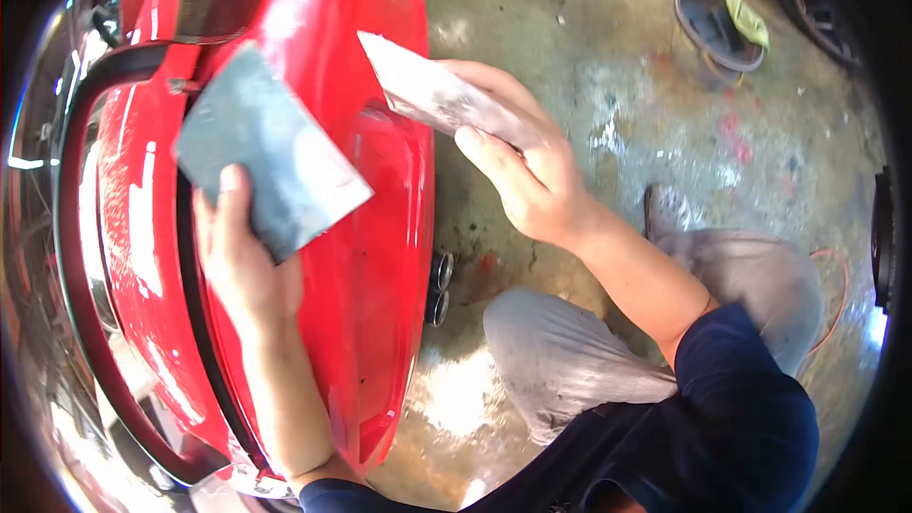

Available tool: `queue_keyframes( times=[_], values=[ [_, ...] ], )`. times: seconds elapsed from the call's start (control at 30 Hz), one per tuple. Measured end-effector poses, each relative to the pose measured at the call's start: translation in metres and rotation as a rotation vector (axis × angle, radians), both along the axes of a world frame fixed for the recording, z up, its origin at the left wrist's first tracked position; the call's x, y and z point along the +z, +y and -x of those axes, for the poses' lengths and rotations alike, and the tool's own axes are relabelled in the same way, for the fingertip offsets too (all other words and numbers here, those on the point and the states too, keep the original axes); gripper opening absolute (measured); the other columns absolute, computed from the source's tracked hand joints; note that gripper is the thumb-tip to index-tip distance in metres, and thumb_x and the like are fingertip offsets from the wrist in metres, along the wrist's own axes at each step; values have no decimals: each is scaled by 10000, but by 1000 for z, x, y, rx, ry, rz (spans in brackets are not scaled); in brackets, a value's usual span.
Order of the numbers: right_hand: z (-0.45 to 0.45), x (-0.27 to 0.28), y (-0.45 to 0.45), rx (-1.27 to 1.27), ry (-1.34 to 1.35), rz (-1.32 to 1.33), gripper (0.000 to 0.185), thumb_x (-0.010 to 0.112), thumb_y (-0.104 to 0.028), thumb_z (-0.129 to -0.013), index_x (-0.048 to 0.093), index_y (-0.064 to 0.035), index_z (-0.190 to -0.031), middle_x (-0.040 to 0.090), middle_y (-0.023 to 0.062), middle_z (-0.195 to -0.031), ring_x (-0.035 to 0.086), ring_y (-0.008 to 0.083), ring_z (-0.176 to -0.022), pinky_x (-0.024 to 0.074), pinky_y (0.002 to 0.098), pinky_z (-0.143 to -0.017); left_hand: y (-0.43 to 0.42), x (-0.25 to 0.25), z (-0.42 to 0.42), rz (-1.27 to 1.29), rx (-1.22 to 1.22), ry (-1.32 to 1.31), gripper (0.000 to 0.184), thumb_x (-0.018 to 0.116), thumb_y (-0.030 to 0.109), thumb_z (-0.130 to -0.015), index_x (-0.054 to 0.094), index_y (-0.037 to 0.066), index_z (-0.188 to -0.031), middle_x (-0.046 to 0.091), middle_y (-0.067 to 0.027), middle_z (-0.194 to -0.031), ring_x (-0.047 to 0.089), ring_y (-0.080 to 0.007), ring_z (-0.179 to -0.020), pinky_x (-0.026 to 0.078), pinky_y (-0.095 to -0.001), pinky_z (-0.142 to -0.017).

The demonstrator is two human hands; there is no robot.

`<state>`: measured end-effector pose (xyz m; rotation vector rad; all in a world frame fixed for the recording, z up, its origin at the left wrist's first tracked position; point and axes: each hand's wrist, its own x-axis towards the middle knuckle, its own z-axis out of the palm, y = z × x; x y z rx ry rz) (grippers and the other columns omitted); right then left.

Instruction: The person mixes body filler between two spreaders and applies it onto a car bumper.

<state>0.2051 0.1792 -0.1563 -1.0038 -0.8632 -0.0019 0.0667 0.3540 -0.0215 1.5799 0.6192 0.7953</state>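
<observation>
Two bare hands (249, 275); two flat rectangular pieces, one grey piece (274, 154) at ten o'clock, one whitish piece (423, 85) at twelve; one glossy red car (370, 237) at nine; two round metal exhaust tips (442, 270) near six; one dark round tub (698, 24) and one yellow-green cloth (748, 17) at two.

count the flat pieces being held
2: a grey piece in the left hand and a pale, smudged piece in the right hand; more could be hidden behind them.
</observation>
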Motion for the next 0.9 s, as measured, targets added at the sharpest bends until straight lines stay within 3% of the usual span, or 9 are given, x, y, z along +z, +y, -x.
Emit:
queue_keyframes(
  times=[0.03,0.2,0.3,0.5,0.6,0.7,0.8,0.87,0.9],
  values=[
    [1,22,-7,-74,-149,15,469,546,89,-942,582,-36,-1392,558,154,-1389,587,316,-1243,471,370,-1044,-9,4,0,58,-2,-33,311,569,160,-1037,547,27,-1317,662,-80,-1197,685,-194,-1044,566,-348,-907],
    [30,84,-8,-22,-412,-1,578,678,88,-853,595,-89,-1397,546,160,-1364,587,331,-1208,495,383,-1002,-32,15,10,229,-15,-249,279,555,137,-1040,529,22,-1292,652,-96,-1201,660,-206,-1096,548,-365,-945],
    [51,87,-3,-22,-528,28,593,738,49,-823,598,-120,-1374,515,160,-1332,579,349,-1149,506,396,-970,-41,25,21,187,-84,-329,284,574,116,-1026,511,18,-1285,650,-102,-1175,656,-197,-1064,550,-365,-928],
    [18,58,-9,-233,-684,269,609,688,105,-799,575,-148,-1341,491,181,-1366,569,378,-1163,511,421,-974,-37,33,14,124,-125,-425,236,587,101,-1011,563,-3,-1222,676,-85,-1111,670,-174,-1015,556,-339,-887],
    [-2,25,-19,-207,-619,504,590,595,113,-811,549,-108,-1357,504,200,-1350,573,339,-1195,487,403,-1008,-31,62,26,-96,-81,-442,254,596,103,-1007,588,-1,-1239,702,-105,-1112,695,-171,-965,559,-324,-855],
    [-26,22,-26,-298,-324,404,541,525,67,-845,521,-61,-1370,566,158,-1312,582,256,-1210,455,368,-1036,-42,90,36,-243,-179,-557,438,537,154,-1016,422,-23,-1400,648,-206,-1160,721,-246,-946,634,-344,-742],
    [-34,63,-31,-145,170,224,524,560,31,-872,509,-56,-1387,603,74,-1327,566,193,-1237,423,353,-1069,-43,89,34,-323,-114,-689,402,533,131,-1018,455,-15,-1384,649,-175,-1189,705,-234,-986,618,-352,-816],
    [-49,89,-37,-141,122,171,474,566,-3,-854,533,-29,-1327,651,60,-1218,609,186,-1149,446,337,-1023,-41,87,35,-327,-98,-712,376,534,123,-1019,482,-11,-1366,653,-156,-1200,697,-221,-1003,605,-347,-854],
    [-65,93,-43,-93,214,198,452,606,9,-874,568,38,-1323,666,70,-1245,624,195,-1143,452,338,-1027,-40,86,36,-324,-89,-714,361,537,124,-1020,497,-9,-1354,656,-148,-1201,694,-212,-1006,596,-340,-867]
  ],
)
